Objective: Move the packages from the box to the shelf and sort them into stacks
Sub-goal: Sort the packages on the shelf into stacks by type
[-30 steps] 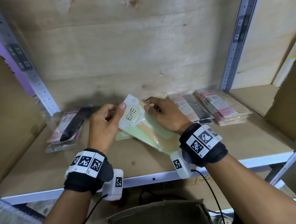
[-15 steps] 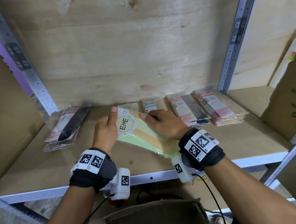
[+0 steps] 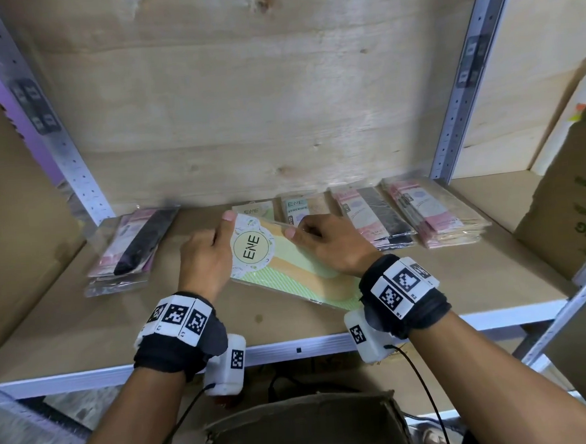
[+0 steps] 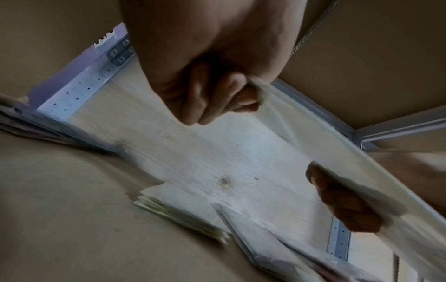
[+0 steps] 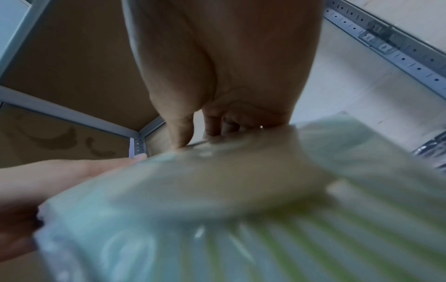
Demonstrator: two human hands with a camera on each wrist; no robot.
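- The package (image 3: 280,267), a flat clear-wrapped pack with green and tan bands and a round ENE label, is held low over the middle of the shelf (image 3: 68,324), angled with its near end toward the shelf's front edge.
- Both hands have it at its far end: the left hand (image 3: 208,258) pinches the left corner, thumb on top and fingers (image 4: 207,101) curled under; the right hand (image 3: 327,250) grips the right edge, thumb (image 5: 181,131) pressed on the wrap.
- What could go wrong, as I judge it: the wrap looks slick and thin, so a light pinch could let the pack slide out and land crooked.
- Just behind it lie two matching ENE stacks (image 3: 273,209), one with a green label, one with a blue one; putting it on the wrong stack would spoil the sorting.
- The pink-banded stacks (image 3: 415,217) sit close beside the right wrist, which could nudge them.
- Both forearms reach in over the shelf edge, wrists level, knuckles up.
- A separate pile with a dark pack (image 3: 129,252) lies well apart on the left; the box (image 3: 304,427) waits below.
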